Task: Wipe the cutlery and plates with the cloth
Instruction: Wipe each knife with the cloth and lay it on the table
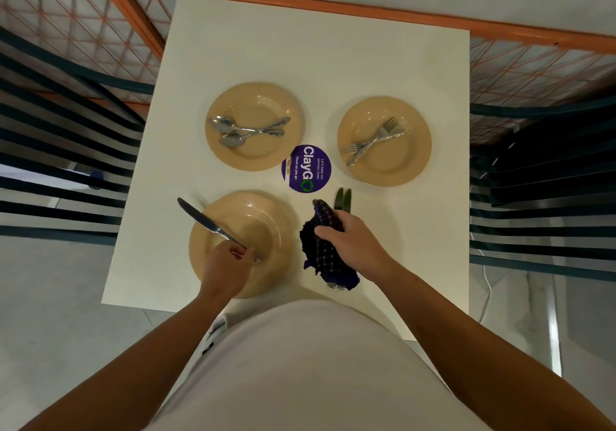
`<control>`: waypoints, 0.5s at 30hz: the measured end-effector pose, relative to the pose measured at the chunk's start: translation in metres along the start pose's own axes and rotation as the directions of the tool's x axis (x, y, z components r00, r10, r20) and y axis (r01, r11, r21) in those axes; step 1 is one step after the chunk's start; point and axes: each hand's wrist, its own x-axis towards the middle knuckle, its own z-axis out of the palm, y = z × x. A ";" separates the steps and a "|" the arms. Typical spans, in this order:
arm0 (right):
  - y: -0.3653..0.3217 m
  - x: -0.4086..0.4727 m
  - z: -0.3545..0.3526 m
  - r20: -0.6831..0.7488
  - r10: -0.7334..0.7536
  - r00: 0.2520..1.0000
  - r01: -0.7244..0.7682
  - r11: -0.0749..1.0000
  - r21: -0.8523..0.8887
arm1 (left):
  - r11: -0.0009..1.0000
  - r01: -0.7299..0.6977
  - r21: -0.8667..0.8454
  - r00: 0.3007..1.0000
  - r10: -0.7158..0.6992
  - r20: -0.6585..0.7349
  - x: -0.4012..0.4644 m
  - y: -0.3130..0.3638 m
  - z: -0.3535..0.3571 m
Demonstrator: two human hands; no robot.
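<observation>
My left hand (228,269) pinches the handle of a table knife (203,222) over the near tan plate (266,217), blade pointing up-left. To the right, my right hand (350,242) grips a dark blue checked cloth (321,250). The cloth lies over two knives on the table; their blades (343,199) stick out beyond it and their handle ends show below it. The far left plate (255,93) carries spoons (233,128). On the far right plate (413,164) lie forks (373,142).
The white table (316,57) has a round purple ClayGo sticker (306,169) at its centre. Dark slatted chairs (540,180) stand on both sides, and an orange mesh railing (100,17) runs behind the table's far edge.
</observation>
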 end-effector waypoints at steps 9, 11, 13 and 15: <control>-0.018 -0.009 0.052 0.064 -0.074 0.995 0.078 0.994 -0.071 | 0.988 0.114 -0.108 0.991 -0.120 -0.052 0.016 -0.003 -0.018; -0.018 -0.009 0.057 0.051 -0.068 0.996 0.072 0.993 -0.092 | 0.992 0.096 -0.079 0.994 -0.099 -0.039 0.023 -0.004 -0.018; -0.018 -0.009 0.061 0.033 -0.061 0.998 0.064 0.992 -0.107 | 0.995 0.091 -0.044 0.995 -0.093 -0.033 0.031 -0.006 -0.019; -0.017 -0.010 0.063 0.015 -0.058 0.998 0.059 0.992 -0.112 | 0.996 0.084 -0.034 0.996 -0.085 -0.016 0.035 -0.006 -0.020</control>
